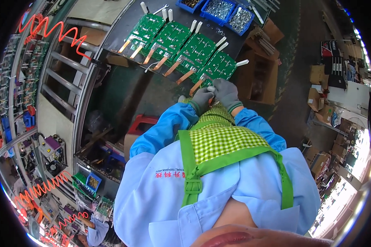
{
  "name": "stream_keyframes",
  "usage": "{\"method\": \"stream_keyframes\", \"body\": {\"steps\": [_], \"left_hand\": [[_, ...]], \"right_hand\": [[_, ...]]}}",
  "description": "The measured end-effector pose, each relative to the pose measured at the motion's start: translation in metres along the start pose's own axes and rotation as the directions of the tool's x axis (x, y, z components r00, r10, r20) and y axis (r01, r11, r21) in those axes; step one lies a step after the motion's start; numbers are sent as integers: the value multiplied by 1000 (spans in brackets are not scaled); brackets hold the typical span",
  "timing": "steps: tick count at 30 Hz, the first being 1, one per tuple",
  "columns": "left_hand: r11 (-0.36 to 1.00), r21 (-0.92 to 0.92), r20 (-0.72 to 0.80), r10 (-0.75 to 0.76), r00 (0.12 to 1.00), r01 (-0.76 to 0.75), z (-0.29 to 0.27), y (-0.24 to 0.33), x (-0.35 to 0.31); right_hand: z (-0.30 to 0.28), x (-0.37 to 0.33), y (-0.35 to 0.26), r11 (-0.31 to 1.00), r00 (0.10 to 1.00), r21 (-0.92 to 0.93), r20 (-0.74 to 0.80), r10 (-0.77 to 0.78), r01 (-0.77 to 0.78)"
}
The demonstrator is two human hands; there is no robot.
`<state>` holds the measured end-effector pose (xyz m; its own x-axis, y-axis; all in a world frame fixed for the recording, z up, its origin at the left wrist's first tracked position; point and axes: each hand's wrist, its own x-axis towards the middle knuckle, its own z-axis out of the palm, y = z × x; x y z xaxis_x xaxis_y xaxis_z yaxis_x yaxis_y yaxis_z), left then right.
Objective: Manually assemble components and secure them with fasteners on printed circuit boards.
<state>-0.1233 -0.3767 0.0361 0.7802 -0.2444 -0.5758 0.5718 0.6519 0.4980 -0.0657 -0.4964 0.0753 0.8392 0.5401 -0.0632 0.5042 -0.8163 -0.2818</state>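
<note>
Both my hands wear grey gloves and meet at the near corner of the rightmost green circuit board [219, 68]. My left hand [201, 101] is closed around a short copper strip [211, 100], of which only a bit shows. Against it, my right hand [226, 93] is closed too, its fingers curled over a small pale part that I cannot make out. Beside them, another copper strip [196, 87] sticks out from the same board. More green boards [172, 39] with copper strips and white upright pieces [197, 27] lie in a row to the left.
Blue bins [217, 9] of small metal parts stand at the table's far edge [127, 24]. Cardboard boxes [257, 78] sit on the right. A metal roller rack [70, 61] and a coiled orange air hose [55, 31] are at left. Another person [97, 232] is at lower left.
</note>
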Motion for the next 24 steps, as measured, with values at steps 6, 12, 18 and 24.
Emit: {"method": "stream_keyframes", "body": {"steps": [6, 12, 18, 24], "left_hand": [[985, -80, -36, -154, 987, 151, 4, 10, -6], [976, -176, 1, -129, 992, 127, -4, 0, 4], [986, -52, 85, -153, 985, 158, -5, 8, 0], [991, -27, 28, -132, 991, 133, -6, 3, 5]], "right_hand": [[-23, -11, 6, 971, 999, 239, 31, -21, 13], [-25, -15, 3, 968, 999, 250, 32, 23, -30], [-11, -21, 11, 805, 987, 584, -38, 158, -106], [-15, -18, 11, 861, 998, 506, -20, 64, -46]]}}
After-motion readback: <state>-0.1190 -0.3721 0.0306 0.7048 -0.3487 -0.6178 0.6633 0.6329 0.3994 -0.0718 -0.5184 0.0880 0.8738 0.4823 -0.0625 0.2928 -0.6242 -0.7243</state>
